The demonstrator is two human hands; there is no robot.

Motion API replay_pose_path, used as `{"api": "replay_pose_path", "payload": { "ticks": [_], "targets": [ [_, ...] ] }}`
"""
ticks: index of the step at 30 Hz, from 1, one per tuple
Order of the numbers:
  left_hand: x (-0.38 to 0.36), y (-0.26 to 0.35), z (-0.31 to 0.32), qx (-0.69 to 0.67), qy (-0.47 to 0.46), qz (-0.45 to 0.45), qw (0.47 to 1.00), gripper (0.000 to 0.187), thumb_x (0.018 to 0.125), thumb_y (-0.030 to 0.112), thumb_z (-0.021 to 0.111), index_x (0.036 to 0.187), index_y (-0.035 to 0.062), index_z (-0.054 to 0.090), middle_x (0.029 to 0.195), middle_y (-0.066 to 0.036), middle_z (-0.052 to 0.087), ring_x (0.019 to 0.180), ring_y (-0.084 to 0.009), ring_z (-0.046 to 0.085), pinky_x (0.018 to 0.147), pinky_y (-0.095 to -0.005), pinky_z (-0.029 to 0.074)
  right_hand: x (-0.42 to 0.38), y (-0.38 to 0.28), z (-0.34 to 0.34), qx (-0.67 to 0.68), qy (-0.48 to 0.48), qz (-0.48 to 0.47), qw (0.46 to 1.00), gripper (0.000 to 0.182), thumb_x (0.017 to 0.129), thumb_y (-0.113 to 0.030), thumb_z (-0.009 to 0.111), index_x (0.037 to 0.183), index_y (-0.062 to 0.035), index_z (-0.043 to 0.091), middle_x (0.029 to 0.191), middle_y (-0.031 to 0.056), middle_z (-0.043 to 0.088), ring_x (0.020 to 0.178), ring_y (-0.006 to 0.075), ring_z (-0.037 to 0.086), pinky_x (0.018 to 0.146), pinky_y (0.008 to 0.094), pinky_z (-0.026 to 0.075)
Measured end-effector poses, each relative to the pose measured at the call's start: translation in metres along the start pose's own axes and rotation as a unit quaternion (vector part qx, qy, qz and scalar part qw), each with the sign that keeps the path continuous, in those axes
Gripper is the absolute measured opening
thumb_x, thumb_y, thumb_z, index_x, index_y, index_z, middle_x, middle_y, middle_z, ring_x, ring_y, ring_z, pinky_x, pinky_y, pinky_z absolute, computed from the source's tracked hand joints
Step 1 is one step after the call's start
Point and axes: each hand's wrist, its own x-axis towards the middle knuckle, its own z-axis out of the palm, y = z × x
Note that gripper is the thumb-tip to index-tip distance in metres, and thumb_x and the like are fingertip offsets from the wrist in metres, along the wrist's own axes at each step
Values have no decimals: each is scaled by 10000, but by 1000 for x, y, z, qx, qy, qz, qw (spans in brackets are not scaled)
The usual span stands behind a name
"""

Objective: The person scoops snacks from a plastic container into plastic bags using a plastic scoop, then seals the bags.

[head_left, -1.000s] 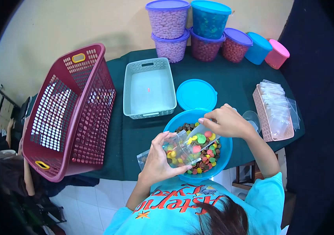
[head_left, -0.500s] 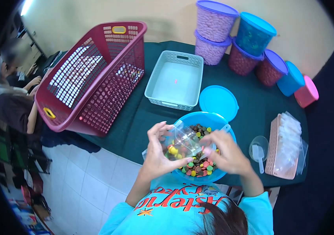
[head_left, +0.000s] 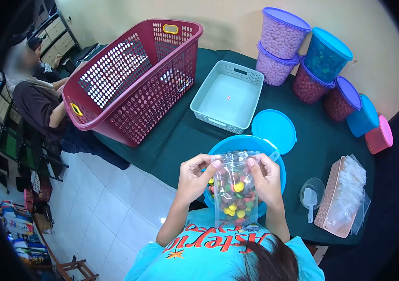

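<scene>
A clear zip pouch (head_left: 235,189) hangs upright and flat in front of the blue bowl (head_left: 282,187), its top edge pinched at both corners. My left hand (head_left: 194,178) closes thumb and fingers on the left corner, and my right hand (head_left: 267,175) does the same on the right one. Behind or inside the transparent film show yellow, green, pink and brown round candies; whether any lie inside the pouch I cannot tell. A clear handle tip sticks out at the bowl's upper right rim.
Beyond the bowl are a blue lid (head_left: 274,131), a grey-green tray (head_left: 228,96) and a maroon basket (head_left: 129,84). Right: a small cup with a white scoop (head_left: 310,201), a pink basket (head_left: 335,201) of pouches, stacked tubs (head_left: 283,35). A person (head_left: 35,103) is at the left.
Both hands have turned the pouch upright and now hold its top corners, nearer my body. The camera view has shifted left, so the table things appear further right.
</scene>
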Motion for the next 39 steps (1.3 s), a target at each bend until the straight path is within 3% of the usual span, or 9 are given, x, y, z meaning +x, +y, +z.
{"api": "replay_pose_path", "payload": {
  "ticks": [9, 12, 17, 20, 26, 29, 35, 36, 39],
  "targets": [
    [13, -6, 0, 1, -41, -37, 998, 95, 788, 48, 578, 821, -40, 596, 745, -72, 605, 681, -75, 559, 592, -195, 461, -10, 9, 0, 71, 36, 18, 997, 152, 844, -96, 487, 872, 27, 571, 716, 25, 585, 621, 38, 517, 519, 190, 396],
    [15, -1, 6, -9, -86, -53, 995, 78, 777, 33, 588, 797, -42, 599, 737, -76, 606, 674, -79, 563, 579, -195, 464, -16, 8, -2, -46, 83, -3, 995, 136, 824, -72, 499, 812, 38, 577, 614, 43, 582, 566, 50, 520, 500, 209, 411],
    [25, -9, 0, 32, -141, -45, 988, 87, 773, 40, 597, 773, -47, 593, 728, -91, 608, 627, -76, 565, 533, -195, 468, -23, 6, 9, -67, 160, -19, 985, 129, 819, -77, 512, 807, 35, 575, 640, 52, 598, 576, 71, 550, 499, 208, 412],
    [34, -9, -1, 45, -175, -40, 983, 95, 780, 49, 591, 774, -46, 591, 721, -91, 607, 610, -77, 564, 511, -199, 470, -27, 5, 14, 67, 184, 5, 981, 136, 820, -91, 521, 815, 31, 580, 685, 50, 608, 598, 87, 562, 522, 215, 425],
    [47, -6, 0, -1, -301, -104, 948, 191, 777, 97, 607, 903, -41, 567, 808, -79, 602, 706, -93, 577, 521, -209, 477, -32, 7, 20, 47, 190, -2, 981, 116, 800, -85, 556, 818, 26, 585, 703, 46, 606, 620, 76, 552, 554, 210, 428],
    [48, -6, 6, -12, -312, -119, 942, 144, 770, 72, 600, 859, -40, 585, 812, -87, 601, 682, -95, 576, 604, -214, 476, -35, 8, 23, 24, 209, -10, 978, 109, 790, -82, 570, 808, 25, 583, 701, 45, 605, 635, 75, 552, 565, 208, 428],
    [52, -10, 6, 31, -340, -162, 926, 172, 779, 114, 607, 870, -31, 592, 797, -78, 609, 707, -88, 574, 597, -215, 464, -35, 6, 32, 40, 255, -7, 966, 106, 784, -88, 578, 802, 16, 576, 707, 44, 598, 650, 75, 551, 580, 207, 431],
    [51, -12, 7, 36, -337, -113, 934, 168, 788, 119, 597, 862, -32, 596, 795, -79, 614, 697, -84, 571, 594, -215, 460, -35, 5, 30, 41, 243, 4, 969, 105, 780, -86, 583, 806, 16, 573, 722, 46, 596, 665, 78, 552, 593, 210, 433],
    [47, -12, 9, 39, -318, -125, 939, 159, 795, 122, 589, 847, -27, 601, 808, -83, 616, 691, -84, 569, 599, -219, 460, -33, 0, 27, 43, 224, 12, 974, 118, 773, -84, 596, 831, 16, 572, 761, 51, 594, 699, 86, 554, 623, 217, 438]
  ]
}}
